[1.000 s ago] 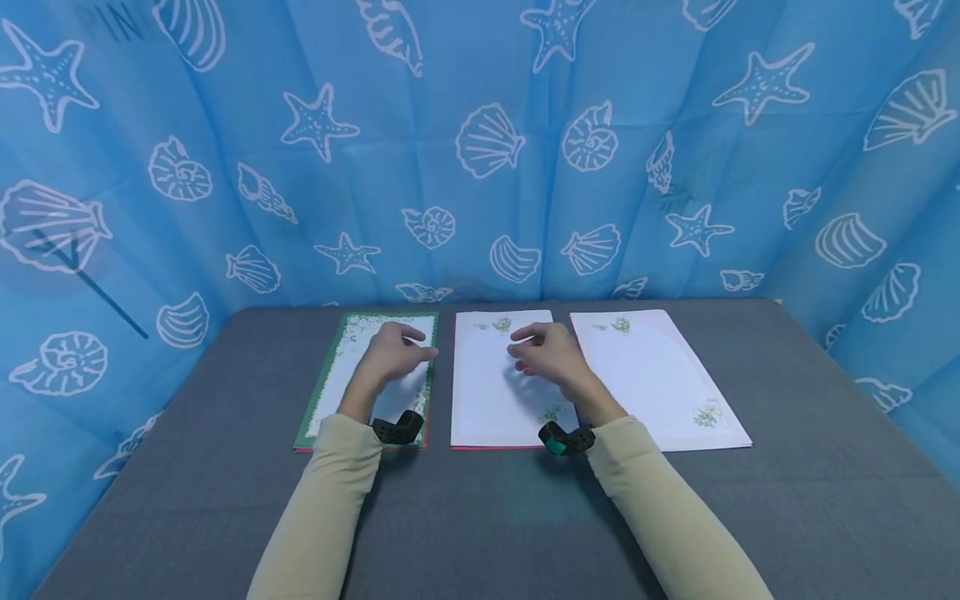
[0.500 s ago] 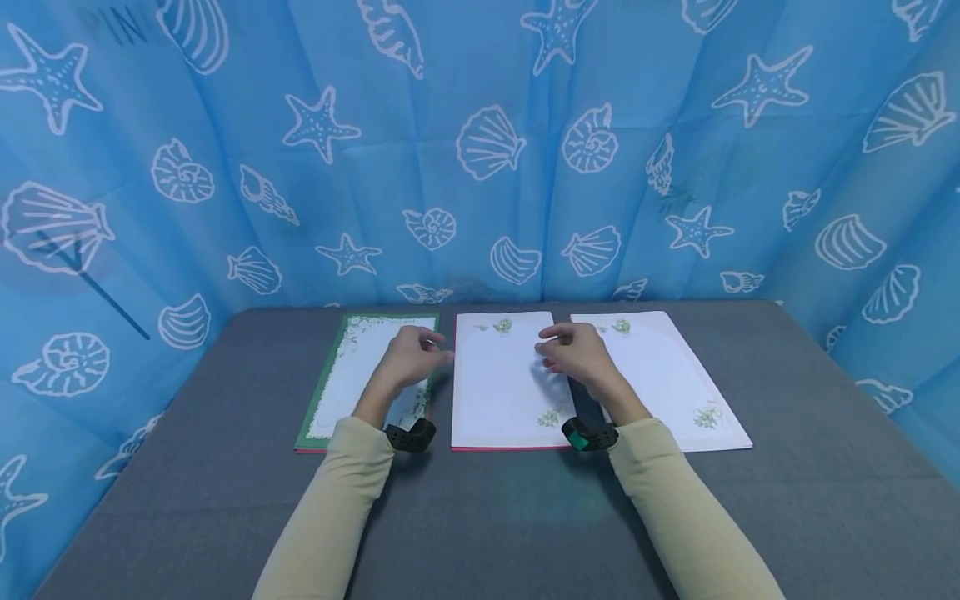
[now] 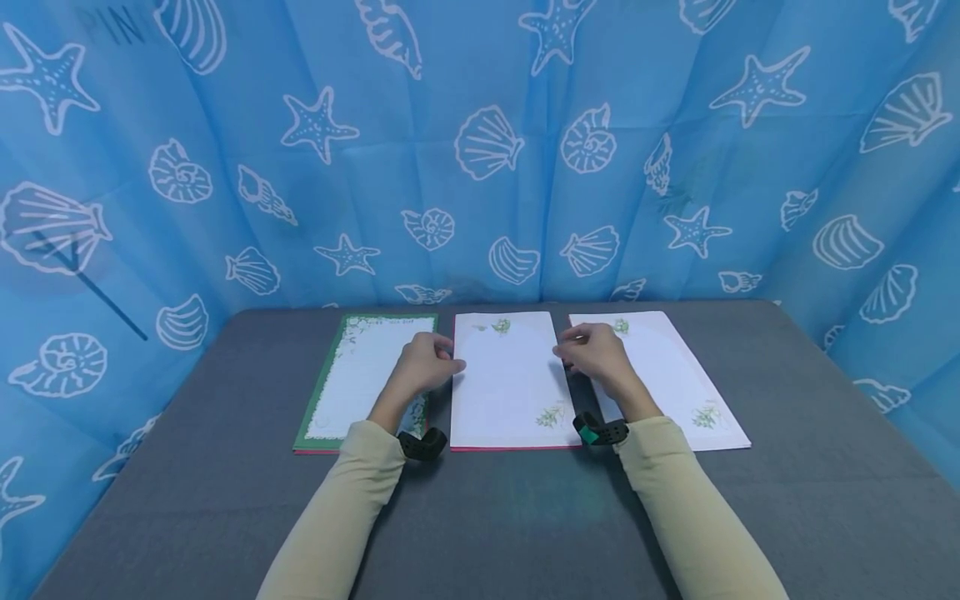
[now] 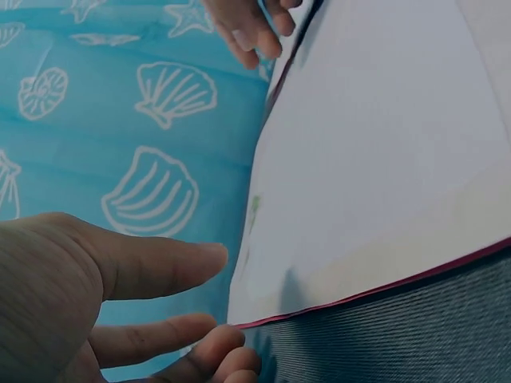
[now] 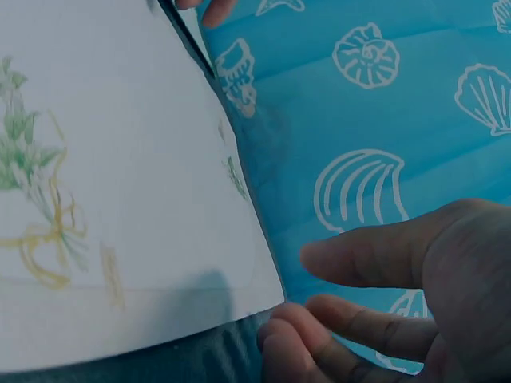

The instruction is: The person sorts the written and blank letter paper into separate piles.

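Observation:
A white sheet (image 3: pixel 510 383) with green leaf prints and a red layer showing under its edge lies flat at the middle of the table. At its left edge is my left hand (image 3: pixel 423 362), thumb over the paper's border. My right hand (image 3: pixel 600 358) is at the opposite edge, partly over the sheet on the right. In the left wrist view, the left thumb (image 4: pixel 172 267) and fingers are apart, fingertips right by the red-rimmed edge (image 4: pixel 375 294). The right wrist view likewise has a gap between the right thumb (image 5: pixel 359 255) and the fingers, close to the sheet's corner (image 5: pixel 259 291).
On the left lies a green-bordered sheet (image 3: pixel 360 375), also with red beneath. Another white leaf-printed sheet (image 3: pixel 675 375) lies on the right. A grey cloth (image 3: pixel 495 525) covers the table, and a blue seashell curtain (image 3: pixel 427 167) hangs behind it.
Both hands have moved right and slightly toward the person: the left from over the green-bordered sheet to the middle sheet's left edge, the right from above the middle sheet to its right edge.

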Action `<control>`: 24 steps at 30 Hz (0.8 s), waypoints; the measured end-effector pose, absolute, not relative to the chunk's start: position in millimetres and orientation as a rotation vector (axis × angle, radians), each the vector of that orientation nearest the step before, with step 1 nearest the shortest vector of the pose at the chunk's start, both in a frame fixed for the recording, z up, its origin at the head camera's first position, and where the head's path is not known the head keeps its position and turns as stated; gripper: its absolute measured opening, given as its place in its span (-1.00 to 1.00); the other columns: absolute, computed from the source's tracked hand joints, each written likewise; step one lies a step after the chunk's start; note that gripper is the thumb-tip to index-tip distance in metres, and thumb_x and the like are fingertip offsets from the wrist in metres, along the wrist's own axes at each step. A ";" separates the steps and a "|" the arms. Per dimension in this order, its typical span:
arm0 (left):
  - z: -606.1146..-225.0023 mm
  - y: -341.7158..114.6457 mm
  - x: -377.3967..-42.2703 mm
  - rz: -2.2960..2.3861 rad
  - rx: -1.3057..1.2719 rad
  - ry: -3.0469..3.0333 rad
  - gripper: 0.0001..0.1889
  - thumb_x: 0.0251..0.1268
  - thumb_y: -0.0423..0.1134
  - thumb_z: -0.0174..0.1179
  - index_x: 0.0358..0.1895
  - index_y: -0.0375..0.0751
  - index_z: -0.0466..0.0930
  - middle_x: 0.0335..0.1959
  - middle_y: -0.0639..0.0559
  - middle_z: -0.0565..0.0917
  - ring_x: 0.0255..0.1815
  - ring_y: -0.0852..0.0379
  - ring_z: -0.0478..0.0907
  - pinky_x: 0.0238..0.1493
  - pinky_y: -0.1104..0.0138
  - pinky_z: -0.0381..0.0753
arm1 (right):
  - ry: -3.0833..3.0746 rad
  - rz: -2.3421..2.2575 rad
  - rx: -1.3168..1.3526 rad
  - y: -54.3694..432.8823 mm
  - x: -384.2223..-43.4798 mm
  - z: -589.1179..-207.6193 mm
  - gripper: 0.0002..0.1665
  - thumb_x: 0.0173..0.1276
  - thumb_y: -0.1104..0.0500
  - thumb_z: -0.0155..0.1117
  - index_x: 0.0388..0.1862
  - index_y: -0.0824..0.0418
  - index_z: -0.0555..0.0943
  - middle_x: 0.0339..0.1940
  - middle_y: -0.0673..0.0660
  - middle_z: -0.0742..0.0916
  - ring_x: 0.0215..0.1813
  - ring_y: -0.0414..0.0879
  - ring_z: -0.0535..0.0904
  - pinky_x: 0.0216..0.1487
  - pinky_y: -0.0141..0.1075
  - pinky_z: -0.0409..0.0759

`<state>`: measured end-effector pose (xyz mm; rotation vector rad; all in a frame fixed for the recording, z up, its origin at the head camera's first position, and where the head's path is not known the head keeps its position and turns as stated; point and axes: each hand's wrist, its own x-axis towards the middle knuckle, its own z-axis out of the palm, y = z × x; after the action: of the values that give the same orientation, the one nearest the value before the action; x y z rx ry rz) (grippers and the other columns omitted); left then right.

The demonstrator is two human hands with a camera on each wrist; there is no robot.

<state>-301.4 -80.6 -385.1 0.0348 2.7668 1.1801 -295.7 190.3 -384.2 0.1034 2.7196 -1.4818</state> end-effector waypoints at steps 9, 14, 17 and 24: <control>-387.3 -73.4 -298.6 1.067 0.017 2.819 -0.53 0.28 -0.18 0.37 0.18 -0.39 0.62 -0.31 -0.08 0.61 -0.35 0.04 0.55 -0.34 0.24 0.53 | 2.754 -1.247 0.204 189.7 -296.6 -388.2 -0.48 0.38 0.17 0.30 0.20 0.49 0.57 0.12 0.42 0.63 -0.05 0.13 0.60 -0.02 -0.06 0.62; -388.5 -69.3 -296.7 1.031 0.018 2.832 -0.58 0.28 -0.19 0.37 0.08 -0.44 0.65 -0.19 -0.17 0.66 -0.26 -0.03 0.59 -0.24 0.17 0.61 | 2.749 -1.204 0.175 186.5 -295.2 -387.9 -0.39 0.38 0.15 0.31 0.27 0.54 0.51 0.19 0.47 0.59 0.05 0.20 0.60 0.14 0.05 0.59; -390.2 -67.2 -296.5 1.007 0.025 2.837 -0.56 0.29 -0.18 0.37 0.10 -0.45 0.65 -0.01 -0.24 0.66 -0.07 -0.10 0.61 -0.04 0.09 0.64 | 2.743 -1.192 0.161 185.1 -294.1 -387.0 -0.37 0.38 0.15 0.31 0.28 0.54 0.50 0.20 0.47 0.58 0.07 0.20 0.61 0.16 0.06 0.58; -392.3 -64.5 -295.7 0.998 0.028 2.833 -0.47 0.31 -0.16 0.35 0.22 -0.48 0.57 0.18 -0.30 0.59 0.20 -0.19 0.53 0.19 0.01 0.56 | 2.759 -1.173 0.115 184.2 -293.5 -386.1 -0.43 0.40 0.13 0.31 0.23 0.51 0.56 0.16 0.43 0.62 0.00 0.14 0.63 0.07 -0.03 0.62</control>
<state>-295.7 -64.5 -392.3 0.0276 2.8327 0.9981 -293.5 184.2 -386.1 0.1152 2.7592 -1.1728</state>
